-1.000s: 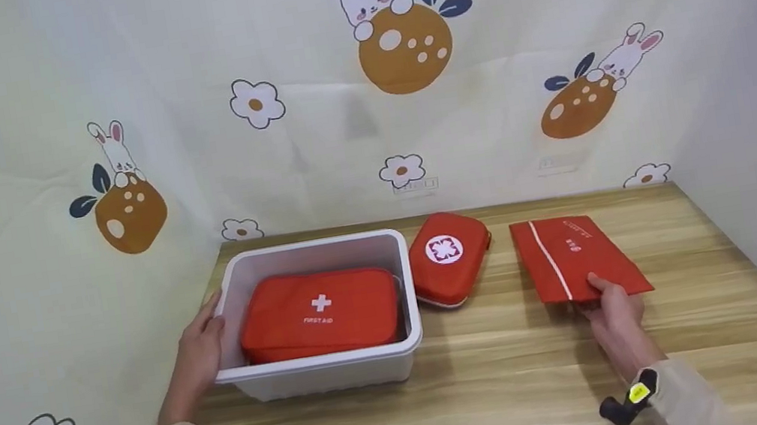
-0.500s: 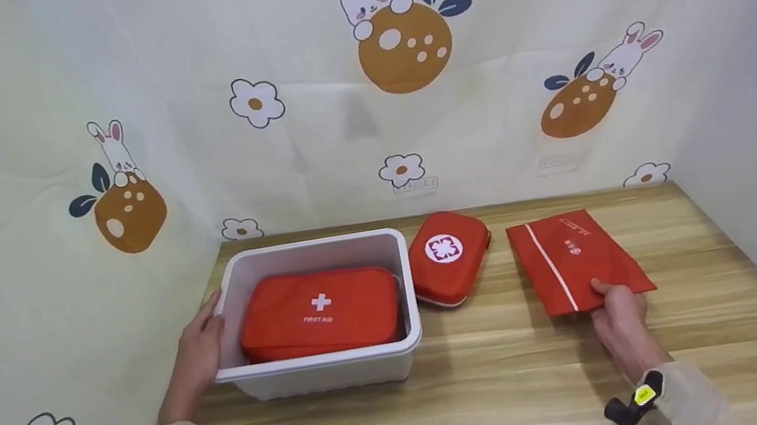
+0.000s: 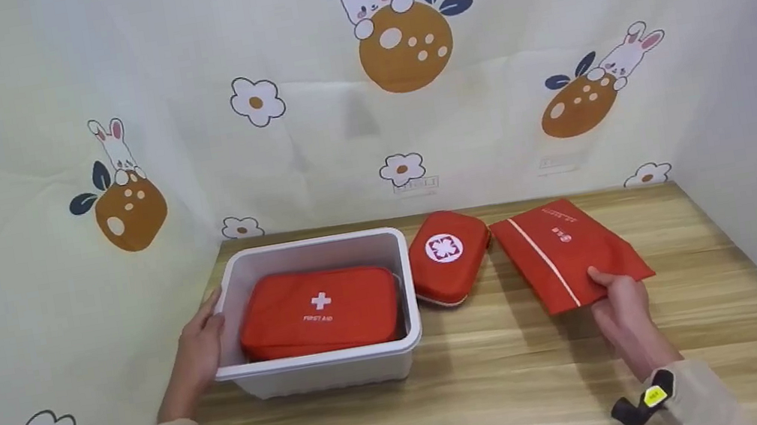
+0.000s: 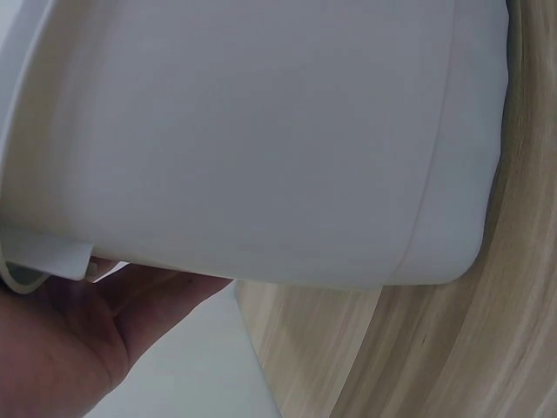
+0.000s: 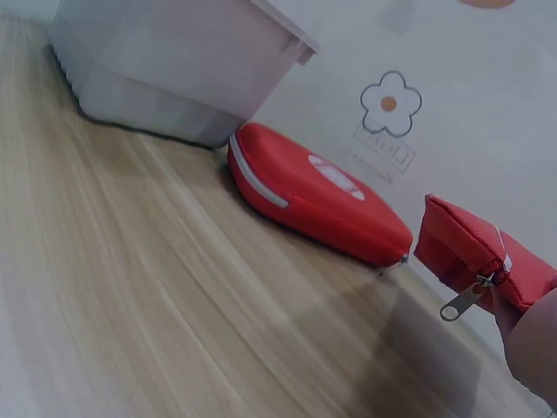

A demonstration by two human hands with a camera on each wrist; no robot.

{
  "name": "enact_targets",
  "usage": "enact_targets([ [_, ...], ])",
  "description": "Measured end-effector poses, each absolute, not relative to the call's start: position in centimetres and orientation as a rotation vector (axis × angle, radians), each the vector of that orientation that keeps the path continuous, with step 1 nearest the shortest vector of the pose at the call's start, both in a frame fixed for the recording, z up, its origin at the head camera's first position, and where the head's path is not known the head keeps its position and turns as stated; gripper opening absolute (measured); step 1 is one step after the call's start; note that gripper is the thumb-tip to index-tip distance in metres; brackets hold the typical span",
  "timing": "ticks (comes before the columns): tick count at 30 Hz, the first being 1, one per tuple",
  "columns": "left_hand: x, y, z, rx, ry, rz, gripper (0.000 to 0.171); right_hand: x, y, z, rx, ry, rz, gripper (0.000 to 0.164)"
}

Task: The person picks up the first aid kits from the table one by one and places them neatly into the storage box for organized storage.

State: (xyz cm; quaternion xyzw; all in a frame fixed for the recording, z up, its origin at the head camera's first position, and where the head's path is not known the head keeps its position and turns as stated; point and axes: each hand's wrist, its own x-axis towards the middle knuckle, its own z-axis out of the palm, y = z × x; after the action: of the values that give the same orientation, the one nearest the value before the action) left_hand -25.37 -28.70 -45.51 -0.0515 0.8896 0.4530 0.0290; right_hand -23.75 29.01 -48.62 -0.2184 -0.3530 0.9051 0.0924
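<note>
My right hand pinches a flat red zip pouch by its near edge, thumb on top, and holds it tilted above the table. In the right wrist view the zip pull hangs from the pouch. My left hand grips the left rim of a white plastic bin; some of its fingers are hidden by the rim. Inside the bin lies a red first aid bag with a white cross. Against the bin's right side leans a red hard-shell zip case with a round white emblem.
The wood-grain table carries the bin and the case. Cloth walls printed with rabbits and flowers close off the back and both sides. The right wrist view shows the pouch's shadow on the table beneath it.
My right hand has raised the pouch and turned it, and its far left corner has swung left toward the red case. The left hand and the bin have stayed put.
</note>
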Motion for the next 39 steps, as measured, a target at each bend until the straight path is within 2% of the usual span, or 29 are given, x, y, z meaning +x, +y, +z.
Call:
enact_targets([
  [9, -25.4, -28.6, -45.6, -0.161, 2.730, 1.413, 0.053, -23.5, 28.3, -46.7, -0.606, -1.099, 2.774, 0.049],
  [23, -25.2, -28.8, -45.5, -0.165, 2.742, 1.396, 0.053, -23.2, 26.0, -45.6, -0.405, -1.073, 2.901, 0.040],
  [31, -25.4, -28.8, -45.5, -0.179, 2.712, 1.395, 0.053, -23.3, 24.3, -45.0, -0.200, -1.267, 2.859, 0.038],
  [39, -25.5, -28.7, -45.5, -0.183, 2.692, 1.403, 0.053, -23.6, 22.4, -43.6, -0.146, -1.440, 2.824, 0.039],
])
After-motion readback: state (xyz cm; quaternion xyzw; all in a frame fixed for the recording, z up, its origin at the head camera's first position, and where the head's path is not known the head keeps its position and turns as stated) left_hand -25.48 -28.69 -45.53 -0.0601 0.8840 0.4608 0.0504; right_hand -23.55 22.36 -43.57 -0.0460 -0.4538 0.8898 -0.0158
